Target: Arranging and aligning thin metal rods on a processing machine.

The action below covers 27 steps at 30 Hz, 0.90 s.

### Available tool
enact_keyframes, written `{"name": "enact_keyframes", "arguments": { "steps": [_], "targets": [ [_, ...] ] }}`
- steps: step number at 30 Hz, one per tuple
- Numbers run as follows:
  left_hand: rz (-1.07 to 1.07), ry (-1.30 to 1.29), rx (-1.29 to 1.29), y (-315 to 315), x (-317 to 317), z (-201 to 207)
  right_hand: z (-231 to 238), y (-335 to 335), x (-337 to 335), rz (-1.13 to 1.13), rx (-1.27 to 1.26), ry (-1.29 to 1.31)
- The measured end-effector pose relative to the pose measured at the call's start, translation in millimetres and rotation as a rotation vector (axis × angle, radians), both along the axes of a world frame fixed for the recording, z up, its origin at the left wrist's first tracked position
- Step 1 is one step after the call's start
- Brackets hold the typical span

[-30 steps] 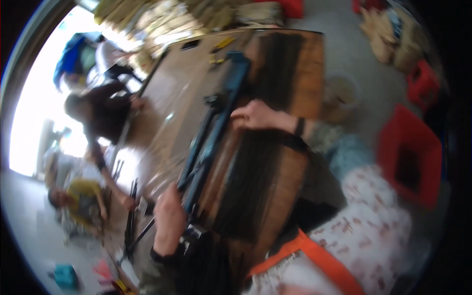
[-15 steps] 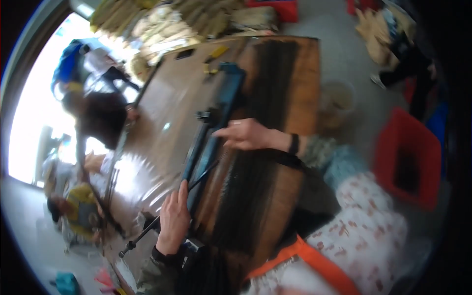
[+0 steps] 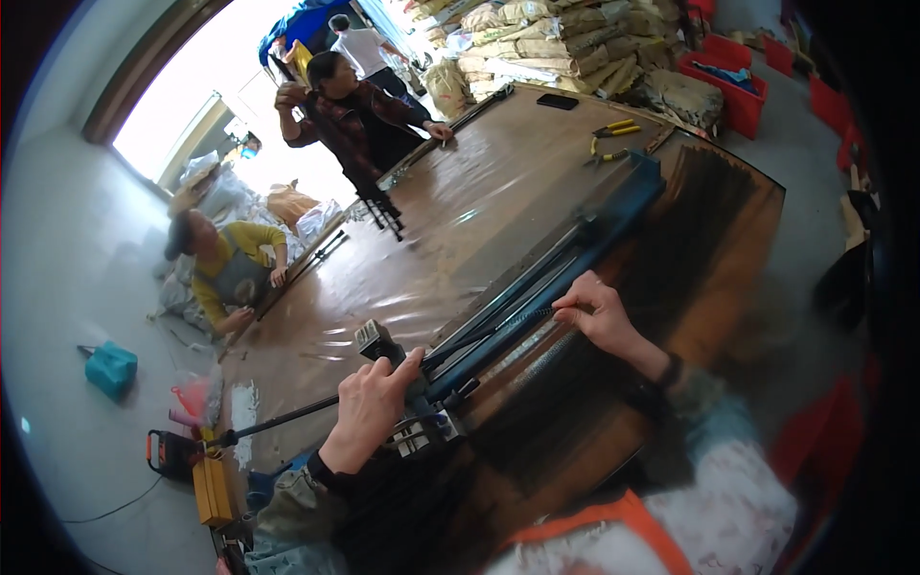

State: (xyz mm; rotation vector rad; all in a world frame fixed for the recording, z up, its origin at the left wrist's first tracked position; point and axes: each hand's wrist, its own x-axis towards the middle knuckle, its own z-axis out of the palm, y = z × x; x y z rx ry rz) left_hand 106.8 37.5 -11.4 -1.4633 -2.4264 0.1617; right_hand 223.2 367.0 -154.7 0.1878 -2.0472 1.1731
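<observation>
A long blue metal fixture [image 3: 628, 190] runs slantwise over the table. My left hand [image 3: 369, 407] is closed around a thin black rod [image 3: 292, 417] at the fixture's near end, beside a dark clamp block [image 3: 376, 338]. The rod sticks out to the left of that hand. My right hand [image 3: 602, 311] pinches the end of a thin coil spring [image 3: 525, 316] with thumb and fingertips, above the fixture. The spring lies in line with the rod. Under my left palm the exact grip is partly hidden.
Dark thin rods [image 3: 709, 192] lie in a mass along the table's right side. Pliers with yellow handles [image 3: 613, 129] and a black phone [image 3: 557, 101] rest at the far end. Two co-workers [image 3: 235, 268] work along the left edge. Stacked sacks [image 3: 565, 43] and a red crate [image 3: 733, 86] stand behind.
My view has swung, so the table and fixture appear turned clockwise. My right hand now pinches the spring's end, farther from my left hand along the fixture.
</observation>
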Motion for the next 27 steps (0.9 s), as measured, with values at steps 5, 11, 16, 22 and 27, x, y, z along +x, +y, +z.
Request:
{"name": "enact_keyframes", "arguments": {
  "steps": [5, 11, 16, 22, 27],
  "targets": [
    [0.015, -0.115, 0.077, -31, -3, -8, 29, -39, -12, 0.098, -0.369, -0.067],
    [0.055, -0.043, 0.098, -46, 7, -3, 8, -47, -13, 0.14, -0.057, -0.16],
    [0.073, -0.123, 0.159, -57, 19, -2, 30, -64, -7, 0.267, -0.238, -0.185],
    [0.011, -0.12, 0.1, -54, 16, -13, 25, -85, -19, 0.114, 0.018, 0.04],
    [0.01, -0.078, 0.14, -63, 15, -15, 13, -65, -30, -0.063, 0.368, 0.389]
  ]
}}
